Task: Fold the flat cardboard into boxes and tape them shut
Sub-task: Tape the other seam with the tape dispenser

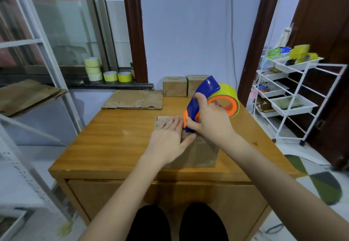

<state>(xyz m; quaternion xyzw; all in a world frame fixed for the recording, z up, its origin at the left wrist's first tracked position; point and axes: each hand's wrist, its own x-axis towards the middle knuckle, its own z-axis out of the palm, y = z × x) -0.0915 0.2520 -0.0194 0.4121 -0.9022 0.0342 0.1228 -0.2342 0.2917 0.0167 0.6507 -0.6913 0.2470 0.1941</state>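
Head view showed us at a wooden table, with the cardboard box we were sealing set near its front edge, between our forearms. Our left hand lay flat on the box top, fingers straight and pressing the flaps down. Our right hand gripped the blue handle of the tape dispenser, fingers curled round it, with the dispenser's lower end touching the box just beside the left fingertips; the yellow-green tape roll sat on its orange hub.

We judged the box light and fairly stiff, though its thin flaps would spring up unless held, so a flat palm beside the seam seemed the right hold. The dispenser needed a firm grip on the handle, clear of its cutting edge.

Two finished boxes stood at the far edge, and a flat cardboard sheet lay near them.
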